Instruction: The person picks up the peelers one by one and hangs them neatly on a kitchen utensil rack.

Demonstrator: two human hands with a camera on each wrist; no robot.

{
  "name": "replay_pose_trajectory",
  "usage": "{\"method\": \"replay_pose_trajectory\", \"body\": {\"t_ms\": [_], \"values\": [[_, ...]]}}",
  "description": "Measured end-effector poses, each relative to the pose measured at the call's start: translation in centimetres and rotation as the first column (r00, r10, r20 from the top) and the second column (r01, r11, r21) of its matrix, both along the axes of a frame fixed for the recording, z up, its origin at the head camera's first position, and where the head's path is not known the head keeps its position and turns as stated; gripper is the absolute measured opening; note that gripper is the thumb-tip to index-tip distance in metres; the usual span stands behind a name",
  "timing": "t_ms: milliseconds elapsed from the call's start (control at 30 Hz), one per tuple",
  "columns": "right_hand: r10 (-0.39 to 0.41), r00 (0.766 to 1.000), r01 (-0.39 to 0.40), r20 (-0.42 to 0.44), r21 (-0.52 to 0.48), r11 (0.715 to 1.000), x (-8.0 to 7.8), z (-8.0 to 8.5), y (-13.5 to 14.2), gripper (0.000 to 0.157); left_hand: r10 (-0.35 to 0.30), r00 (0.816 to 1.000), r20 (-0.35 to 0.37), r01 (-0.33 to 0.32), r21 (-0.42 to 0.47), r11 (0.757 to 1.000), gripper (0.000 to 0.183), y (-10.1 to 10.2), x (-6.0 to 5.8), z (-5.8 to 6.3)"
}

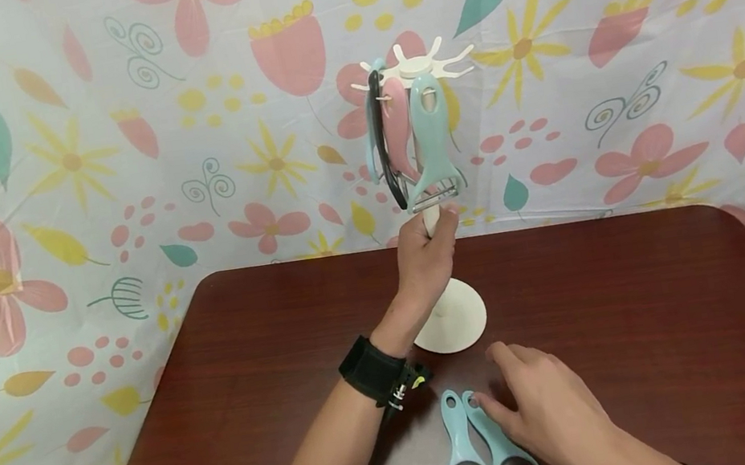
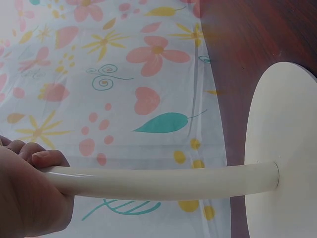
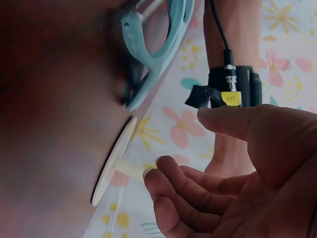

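Observation:
My left hand [image 1: 423, 257] grips the pole [image 2: 163, 183] of a white utensil stand, fingers wrapped round it below the hooks. The stand's round base [image 1: 456, 325] is over the table, and its top carries a ring of hooks [image 1: 415, 67]. From these hang a mint peeler [image 1: 432, 125], a pink-handled tool [image 1: 397, 127], a slim black tool [image 1: 383, 141] and a light blue one partly hidden behind it. Two light blue peelers [image 1: 457, 430] lie side by side on the table, blades toward me. Beside the right one is my right hand [image 1: 554, 407], fingers loosely bent and holding nothing.
A dark brown table [image 1: 616, 291] spans the scene, its far edge against a flower-patterned cloth [image 1: 179, 117]. My left wrist wears a black band [image 1: 376, 370] with a cable. Several hooks on the right side of the stand's top carry nothing.

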State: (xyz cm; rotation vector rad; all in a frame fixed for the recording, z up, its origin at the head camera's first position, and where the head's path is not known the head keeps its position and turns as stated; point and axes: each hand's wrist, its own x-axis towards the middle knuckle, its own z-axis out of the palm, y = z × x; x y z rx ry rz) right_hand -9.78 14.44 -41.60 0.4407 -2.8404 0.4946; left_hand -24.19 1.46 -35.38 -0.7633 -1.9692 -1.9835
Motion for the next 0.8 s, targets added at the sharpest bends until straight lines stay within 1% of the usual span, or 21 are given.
{"method": "replay_pose_trajectory", "body": {"t_ms": [67,167,400,500,633,800], "values": [[-0.001,1.000,0.001,0.020,0.020,1.000,0.1,-0.1,-0.1,0.041,0.002,1.000,0.000,-0.002,-0.003,1.000,0.050,0.0,0.1,0.1],[-0.005,0.999,0.003,0.038,0.044,0.999,0.2,-0.3,-0.2,0.043,0.003,1.000,-0.002,-0.003,0.002,1.000,0.049,0.0,0.1,0.0],[-0.005,0.996,-0.003,0.089,0.084,0.996,0.5,-0.7,-0.4,0.049,0.021,1.000,-0.019,-0.021,-0.014,1.000,0.054,0.4,-2.0,-2.3],[0.001,0.995,-0.012,0.103,0.105,0.994,0.5,-0.8,-0.5,0.046,0.022,1.000,-0.015,-0.022,-0.016,1.000,0.057,0.5,-2.3,-2.6],[0.024,0.991,-0.042,0.129,0.137,0.990,0.7,-1.1,-0.7,0.044,0.018,1.000,-0.010,-0.018,-0.008,1.000,0.059,0.5,-2.3,-2.6],[0.043,0.988,-0.067,0.148,0.161,0.985,0.8,-1.6,-0.9,0.044,0.012,1.000,-0.022,-0.012,0.007,1.000,0.052,0.2,-0.6,-0.7]]}}
